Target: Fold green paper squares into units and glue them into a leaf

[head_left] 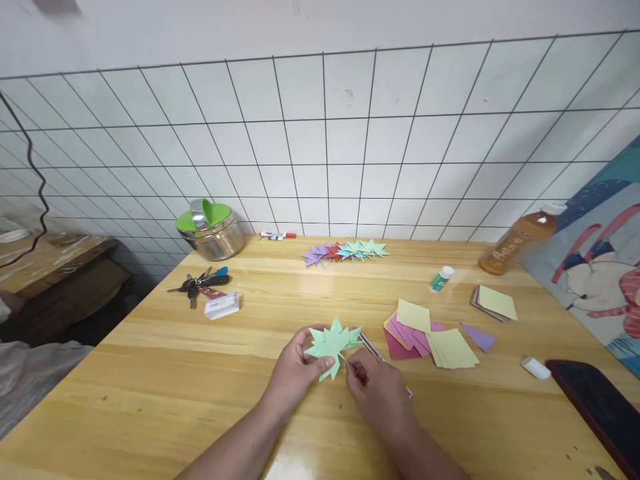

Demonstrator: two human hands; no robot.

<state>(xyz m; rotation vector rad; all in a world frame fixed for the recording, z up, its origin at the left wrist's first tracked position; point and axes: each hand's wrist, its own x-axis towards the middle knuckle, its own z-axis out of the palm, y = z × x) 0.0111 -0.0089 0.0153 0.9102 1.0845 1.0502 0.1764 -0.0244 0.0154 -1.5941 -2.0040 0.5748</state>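
Observation:
A pale green folded paper maple leaf (332,343) is held up off the table in front of me. My left hand (296,363) is closed on its left side, the thumb lying across the front. My right hand (375,383) is closed too, its thumb and forefinger pinching the leaf's thin stem at the lower right. A thin ruler-like strip (371,347) lies partly hidden beneath my right hand. Along the back of the table sits a row of finished paper leaves (345,251) in purple, red, blue and green.
To the right are loose coloured paper squares (453,348), a purple triangle (479,337), a paper stack (496,303), a glue stick (441,279), a bottle (520,241), an eraser (535,368) and a phone (597,407). Keys (203,283), a small box (222,306), a pot (215,233) and markers (277,235) lie left.

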